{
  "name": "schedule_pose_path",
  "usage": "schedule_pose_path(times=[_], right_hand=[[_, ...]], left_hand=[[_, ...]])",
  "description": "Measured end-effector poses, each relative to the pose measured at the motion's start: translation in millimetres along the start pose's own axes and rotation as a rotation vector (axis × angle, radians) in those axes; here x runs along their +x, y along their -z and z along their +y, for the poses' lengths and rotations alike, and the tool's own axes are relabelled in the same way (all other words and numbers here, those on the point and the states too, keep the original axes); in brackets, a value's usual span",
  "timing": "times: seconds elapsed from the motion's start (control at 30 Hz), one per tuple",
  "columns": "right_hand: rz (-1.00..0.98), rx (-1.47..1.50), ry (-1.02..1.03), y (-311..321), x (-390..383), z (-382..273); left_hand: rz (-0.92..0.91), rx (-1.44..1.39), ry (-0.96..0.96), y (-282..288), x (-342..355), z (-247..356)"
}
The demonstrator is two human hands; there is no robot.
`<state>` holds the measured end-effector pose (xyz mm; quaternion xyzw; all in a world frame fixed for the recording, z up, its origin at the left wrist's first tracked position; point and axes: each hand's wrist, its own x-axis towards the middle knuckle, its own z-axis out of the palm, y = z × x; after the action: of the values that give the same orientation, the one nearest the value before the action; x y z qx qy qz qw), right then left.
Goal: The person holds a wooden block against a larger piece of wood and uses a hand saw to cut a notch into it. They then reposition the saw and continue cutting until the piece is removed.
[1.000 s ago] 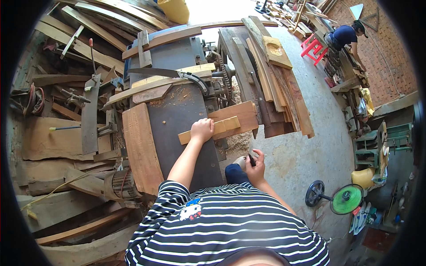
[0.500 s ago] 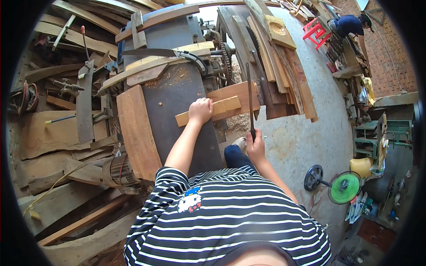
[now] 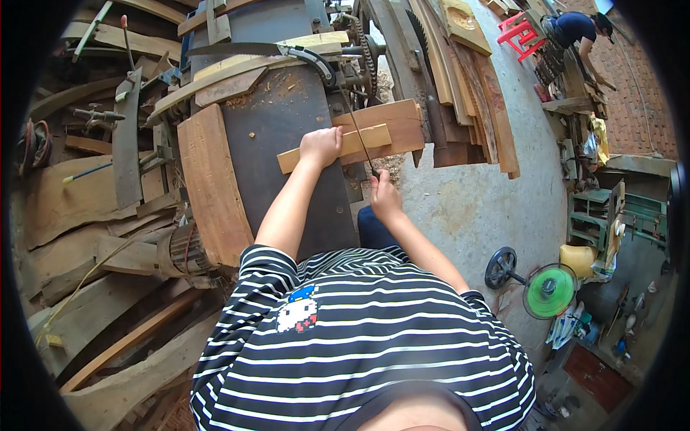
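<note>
My left hand (image 3: 321, 147) is closed over a light wooden strip (image 3: 367, 139), pressing it down at the edge of the dark metal machine table (image 3: 277, 136). The strip's right part lies over a wider reddish-brown board (image 3: 399, 122). My right hand (image 3: 387, 195) grips the handle of a long, thin, dark tool (image 3: 359, 133). Its narrow shaft slants up and to the left across the strip, right of my left hand. Whether it is a saw seen edge-on or a file, I cannot tell. A folding saw (image 3: 244, 49) with a curved handle lies farther back on wooden pieces.
A reddish-brown board (image 3: 214, 183) lies along the table's left side. A chain and sprocket (image 3: 365, 61) sit beyond its right edge. Stacked planks (image 3: 478, 108) stand to the right, scrap wood (image 3: 72, 201) to the left. A green fan (image 3: 550, 290) stands right; a co-worker (image 3: 575, 32) bends far right.
My right hand has moved left and up, bringing the upright tool into a slant across the wooden strip. My left hand still holds the strip. The whole view has shifted slightly.
</note>
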<state>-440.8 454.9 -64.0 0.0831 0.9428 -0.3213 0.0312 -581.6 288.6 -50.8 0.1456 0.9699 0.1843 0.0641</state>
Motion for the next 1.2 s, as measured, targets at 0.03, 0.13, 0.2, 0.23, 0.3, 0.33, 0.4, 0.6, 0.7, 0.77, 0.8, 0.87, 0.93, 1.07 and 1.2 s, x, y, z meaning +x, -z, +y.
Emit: schedule_pose_path(times=[0.03,0.13,0.2,0.23,0.3,0.33,0.4,0.6,0.7,0.77,0.8,0.87,0.93,1.07,1.2], right_hand=[[-0.011,-0.005,-0.003,-2,-7,6],[-0.016,-0.045,-0.025,-4,-33,24],[-0.067,-0.052,-0.077,-5,-51,36],[-0.075,-0.057,-0.084,-5,-60,39],[-0.126,-0.144,-0.089,-7,-74,45],[-0.132,-0.146,-0.093,-7,-75,44],[-0.084,-0.100,-0.026,-10,-76,43],[-0.033,-0.075,-0.019,-11,-17,12],[-0.028,-0.047,-0.026,-6,6,-7],[-0.049,-0.087,-0.058,-9,8,-9],[-0.048,-0.088,-0.057,-8,6,-9],[-0.082,-0.164,-0.058,-9,-5,1],[-0.105,-0.215,-0.112,-14,-29,18],[-0.163,-0.186,-0.141,-19,-84,50],[-0.217,-0.201,-0.159,-13,-68,36]], left_hand=[[-0.007,-0.006,0.008,0,-1,0],[-0.002,-0.001,0.005,0,-1,-2],[-0.015,-0.001,0.004,0,0,-3],[-0.046,0.001,0.013,1,3,-4],[-0.073,-0.008,0.018,2,1,-3],[-0.087,-0.009,0.020,2,2,-3],[-0.102,-0.016,0.024,3,4,-4],[-0.096,-0.005,0.020,5,5,0],[-0.100,0.005,0.020,4,6,1],[-0.105,0.015,0.022,5,6,0],[-0.111,0.008,0.019,5,8,0],[-0.115,-0.001,0.018,6,7,-2],[-0.160,-0.038,0.017,9,7,0],[-0.183,-0.057,0.063,11,7,-2],[-0.190,-0.024,0.040,7,6,-2]])
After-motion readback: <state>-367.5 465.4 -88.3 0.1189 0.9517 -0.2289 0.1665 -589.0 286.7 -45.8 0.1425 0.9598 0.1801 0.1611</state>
